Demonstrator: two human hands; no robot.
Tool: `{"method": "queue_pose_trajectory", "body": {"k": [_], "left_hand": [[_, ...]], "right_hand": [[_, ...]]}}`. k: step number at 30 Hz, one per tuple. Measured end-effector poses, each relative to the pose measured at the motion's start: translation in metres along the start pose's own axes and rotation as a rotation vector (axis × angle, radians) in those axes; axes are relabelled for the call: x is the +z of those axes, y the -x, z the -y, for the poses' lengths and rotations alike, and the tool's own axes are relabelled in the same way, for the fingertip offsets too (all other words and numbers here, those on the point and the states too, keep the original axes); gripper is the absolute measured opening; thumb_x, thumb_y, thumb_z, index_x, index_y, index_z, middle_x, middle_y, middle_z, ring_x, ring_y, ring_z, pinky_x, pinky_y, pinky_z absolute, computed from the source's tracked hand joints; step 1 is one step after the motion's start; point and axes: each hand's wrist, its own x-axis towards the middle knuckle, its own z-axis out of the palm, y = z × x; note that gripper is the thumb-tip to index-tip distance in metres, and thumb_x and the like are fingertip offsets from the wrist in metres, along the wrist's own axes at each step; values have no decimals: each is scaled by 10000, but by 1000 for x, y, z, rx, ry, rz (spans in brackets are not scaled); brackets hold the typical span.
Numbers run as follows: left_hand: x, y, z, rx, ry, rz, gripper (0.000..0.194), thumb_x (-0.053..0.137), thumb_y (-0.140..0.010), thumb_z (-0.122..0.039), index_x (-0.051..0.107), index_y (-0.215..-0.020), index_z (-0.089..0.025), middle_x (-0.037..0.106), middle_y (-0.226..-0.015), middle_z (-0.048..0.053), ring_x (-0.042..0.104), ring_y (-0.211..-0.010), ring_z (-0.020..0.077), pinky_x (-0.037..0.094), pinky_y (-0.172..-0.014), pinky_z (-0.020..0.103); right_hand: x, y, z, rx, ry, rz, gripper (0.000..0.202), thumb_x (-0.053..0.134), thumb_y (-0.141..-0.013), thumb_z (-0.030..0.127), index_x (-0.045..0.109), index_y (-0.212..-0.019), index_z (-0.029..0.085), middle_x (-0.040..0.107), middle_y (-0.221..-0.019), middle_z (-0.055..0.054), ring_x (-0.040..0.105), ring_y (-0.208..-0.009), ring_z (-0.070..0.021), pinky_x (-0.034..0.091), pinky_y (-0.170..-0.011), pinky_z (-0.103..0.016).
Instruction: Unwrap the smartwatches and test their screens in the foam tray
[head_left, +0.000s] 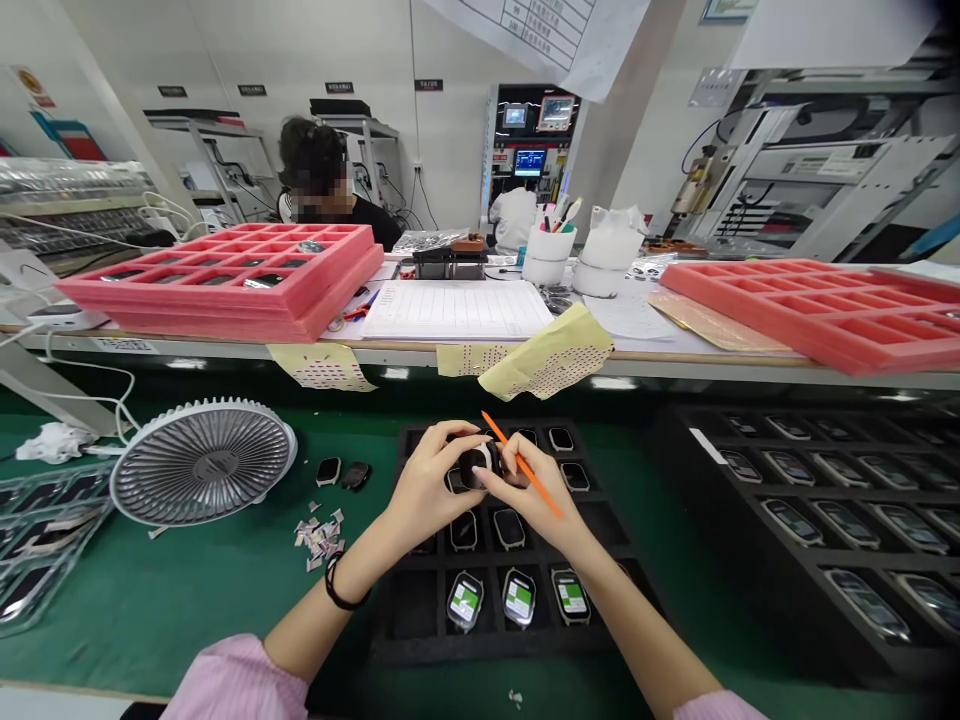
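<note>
Above a black foam tray [405, 648], my left hand [433, 475] is closed round a dark watch case [474, 466], gripping its left side. My right hand [538, 492] pinches the same case from the right, its thumb on the face. An orange stick [523, 466] is also held in my right hand, slanting across the fingers. Watch cases sit in the tray's compartments below, and the nearest row has lit green and white screens [519, 597]. Left of the tray, a watch case [328, 471] and a dark piece [356, 476] lie on the green mat.
A round grey fan [204, 462] stands at the left, beside clear plastic trays [56, 530]. Small paper scraps [320, 538] lie near my left wrist. Another black tray [720, 580] fills the right. Pink foam trays [247, 300] rest on the shelf; a person [322, 180] sits beyond.
</note>
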Motion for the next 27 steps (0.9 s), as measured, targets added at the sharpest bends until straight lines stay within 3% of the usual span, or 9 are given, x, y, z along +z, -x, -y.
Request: {"method": "queue_pose_trajectory", "body": {"k": [4, 10, 14, 19, 27], "left_hand": [[-1, -2, -2, -30, 54, -2, 418, 704, -760, -202, 555, -1150, -221, 559, -1150, 98, 546, -1098, 245, 486, -928, 416], [-5, -3, -6, -25, 79, -17, 423, 737, -756, -309, 566, -1135, -224, 570, -1138, 97, 555, -1091, 243, 496, -920, 414], [-6, -4, -7, -31, 64, -37, 383, 730, -763, -281, 583, -1110, -212, 593, -1112, 94, 573, -1070, 235, 505, -910, 394], [-10, -4, -5, -89, 34, -163, 390, 721, -770, -239, 563, -1124, -202, 649, -1064, 69, 617, -981, 204, 537, -813, 322], [-8, -2, -3, -233, 85, -226, 450, 725, -758, -291, 538, -1155, -195, 659, -1054, 67, 651, -879, 193, 544, -777, 314]], "right_hand": [[-4, -2, -3, 42, -167, 30, 427, 699, -746, 378, 318, -640, 216, 313, -609, 79, 294, -532, -84, 302, -500, -215], [-7, -4, 1, 105, -290, 43, 438, 727, -727, 375, 330, -633, 215, 317, -594, 82, 323, -535, -90, 364, -520, -222], [-7, -3, 0, 113, -313, 28, 426, 707, -753, 405, 342, -640, 215, 352, -618, 71, 405, -567, -100, 444, -555, -237], [-11, -4, 4, 95, -419, -23, 405, 693, -782, 378, 348, -644, 219, 371, -653, 59, 492, -614, -115, 546, -602, -290], [-12, -4, 6, 102, -433, -22, 418, 698, -775, 407, 342, -648, 229, 508, -715, 18, 655, -828, -216, 603, -580, -339]]}}
